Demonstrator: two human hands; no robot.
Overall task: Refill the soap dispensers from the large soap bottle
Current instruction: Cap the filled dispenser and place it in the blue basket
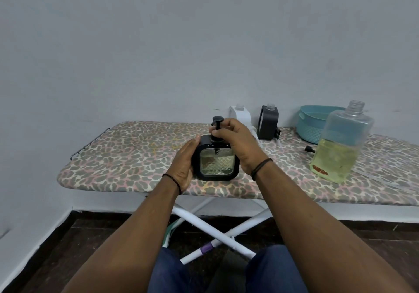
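Large soap bottle (340,143) is standing upright on the ironing board (136,156), far right, near the front edge. Clear plastic, squarish w/ rounded shoulders, threaded neck showing open, no cap on. Yellow-green liquid is filling roughly the lower half; red label strip is showing low on its left corner.

Teal basket (313,120) is sitting just behind the bottle, partly hidden by it.

Black dispenser (215,159) is standing at board centre, near the front edge. Square w/ rounded corners, black frame around a clear diamond-textured window, pale liquid inside reaching most of the way up. Black pump head is sticking up from its top.

Left hand (183,166) is wrapping fingers and palm round the dispenser's left side. Right hand (238,141) is curling over the top, fingertips pinching the pump collar.

Dark grey dispenser (268,122) and white dispenser (240,113) are standing at the back by the wall, both w/ open necks, pumps off.

Small black cap (309,149) is lying just left of the bottle.
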